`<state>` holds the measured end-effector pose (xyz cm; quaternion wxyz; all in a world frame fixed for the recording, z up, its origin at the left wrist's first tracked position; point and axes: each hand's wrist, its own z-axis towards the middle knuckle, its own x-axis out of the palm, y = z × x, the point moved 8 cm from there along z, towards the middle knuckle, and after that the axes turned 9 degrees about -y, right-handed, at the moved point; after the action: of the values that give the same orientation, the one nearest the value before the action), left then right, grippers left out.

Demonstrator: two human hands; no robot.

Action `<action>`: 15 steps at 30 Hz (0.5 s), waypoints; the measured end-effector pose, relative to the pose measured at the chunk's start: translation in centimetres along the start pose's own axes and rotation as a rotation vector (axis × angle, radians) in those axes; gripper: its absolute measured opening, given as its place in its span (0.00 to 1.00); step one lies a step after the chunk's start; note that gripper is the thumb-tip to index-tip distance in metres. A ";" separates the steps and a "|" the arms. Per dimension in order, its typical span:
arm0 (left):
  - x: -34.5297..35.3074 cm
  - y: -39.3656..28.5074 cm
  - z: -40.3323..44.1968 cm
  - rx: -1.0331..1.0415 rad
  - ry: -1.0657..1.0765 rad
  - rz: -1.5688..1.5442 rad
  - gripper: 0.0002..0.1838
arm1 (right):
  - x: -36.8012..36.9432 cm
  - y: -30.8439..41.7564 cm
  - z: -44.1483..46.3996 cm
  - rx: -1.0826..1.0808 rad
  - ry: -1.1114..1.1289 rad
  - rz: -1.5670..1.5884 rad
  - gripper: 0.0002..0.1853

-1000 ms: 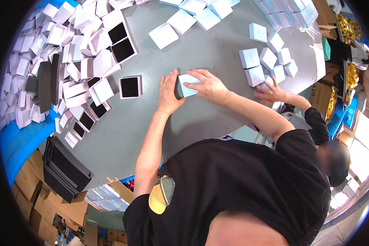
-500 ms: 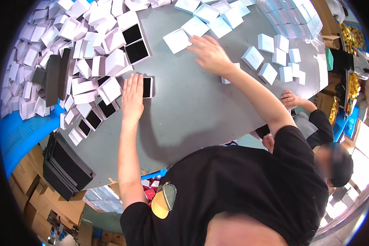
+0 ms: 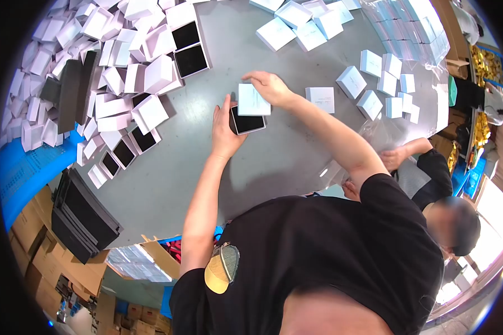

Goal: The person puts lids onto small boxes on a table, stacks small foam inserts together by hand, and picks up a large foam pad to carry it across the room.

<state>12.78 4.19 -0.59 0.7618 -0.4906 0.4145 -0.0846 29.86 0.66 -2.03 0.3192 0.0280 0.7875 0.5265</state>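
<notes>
A white box base with a black lining rests on the grey table in front of me. My left hand is closed on its left side, thumb and fingers along the edge. Over the base my right hand grips a white box lid with small print on top. The lid overlaps the upper part of the base, leaving a strip of black lining showing below it. Whether lid and base touch I cannot tell. A closed white box lies to the right of my right forearm.
A heap of white box parts fills the left, some with black linings. Printed white lids lie at the far side. Small white boxes and plastic-wrapped stacks stand right. Another person's hand holds clear plastic nearby.
My left hand has moved right with the black-lined base. My right hand has taken a lid from the far group and brought it over the base. Clear plastic now shows by the other person.
</notes>
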 end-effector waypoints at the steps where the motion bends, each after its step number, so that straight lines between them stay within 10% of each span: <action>1: 0.1 0.1 -0.1 -0.006 -0.001 0.022 0.58 | -0.2 0.6 0.1 -0.117 -0.143 -0.171 0.12; 9: 0.2 0.1 -0.4 0.012 -0.061 0.072 0.59 | 3.2 7.7 -8.0 -0.591 -0.219 -0.476 0.23; 15: 0.4 -0.2 -0.4 0.064 0.006 0.097 0.57 | 3.9 4.6 -8.9 -0.534 -0.043 -0.757 0.39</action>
<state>12.80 3.62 -0.67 0.7790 -0.4450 0.4373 -0.0621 20.66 -2.97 2.16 0.5012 -0.3338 0.5725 0.5564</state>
